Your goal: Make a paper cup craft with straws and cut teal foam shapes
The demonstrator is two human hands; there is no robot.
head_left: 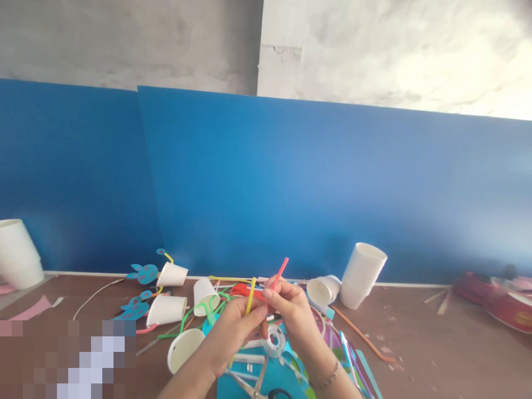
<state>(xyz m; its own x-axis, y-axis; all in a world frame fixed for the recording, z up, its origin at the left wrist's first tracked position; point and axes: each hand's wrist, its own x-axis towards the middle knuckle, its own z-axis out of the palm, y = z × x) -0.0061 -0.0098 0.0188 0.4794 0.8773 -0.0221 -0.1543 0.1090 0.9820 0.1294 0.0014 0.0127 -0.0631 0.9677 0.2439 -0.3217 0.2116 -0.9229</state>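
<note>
A red straw [281,272], pinched in the right hand [290,302], and a yellow straw [251,295], gripped by the left hand [241,324], slant above a tape roll [275,350]; scissors [255,393] lie on its near side, stacked paper cups [362,277] to its right.

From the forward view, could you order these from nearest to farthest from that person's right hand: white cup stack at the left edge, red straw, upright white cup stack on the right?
1. Red straw: pinched in the right hand.
2. Upright white cup stack: right of the hand.
3. Left-edge cup stack: far left.
</note>
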